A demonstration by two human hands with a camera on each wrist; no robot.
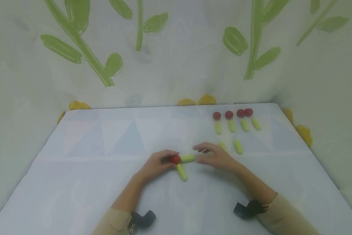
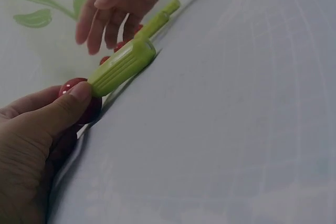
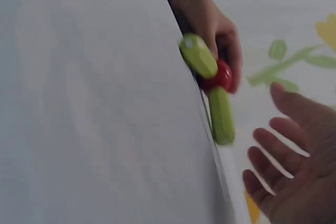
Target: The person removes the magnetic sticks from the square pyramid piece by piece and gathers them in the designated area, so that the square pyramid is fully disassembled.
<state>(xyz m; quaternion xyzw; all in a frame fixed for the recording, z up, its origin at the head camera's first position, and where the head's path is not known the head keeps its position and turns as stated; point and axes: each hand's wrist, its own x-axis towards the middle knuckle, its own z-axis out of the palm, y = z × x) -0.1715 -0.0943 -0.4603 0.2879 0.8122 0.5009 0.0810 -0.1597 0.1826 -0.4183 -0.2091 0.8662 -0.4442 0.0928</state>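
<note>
A red ball (image 1: 176, 159) is pinched between the thumb and fingers of my left hand (image 1: 158, 164). Two yellow-green sticks meet at that ball: one stick (image 1: 188, 158) points right, the other stick (image 1: 182, 172) points toward me. In the left wrist view a ribbed green stick (image 2: 123, 66) joins the ball beside my left thumb. My right hand (image 1: 215, 158) hovers just past the right-pointing stick's end, its fingers spread and loosely bent, holding nothing. The right wrist view shows a gap between the right hand (image 3: 299, 156) and the lower stick (image 3: 221, 116).
Several red balls (image 1: 217, 116) lie in a row at the table's back right, with several green sticks (image 1: 218, 127) in front of them. Another stick (image 1: 238, 147) lies nearer, and one more (image 1: 222, 146) is partly behind my right hand. A leaf-patterned wall stands behind the table.
</note>
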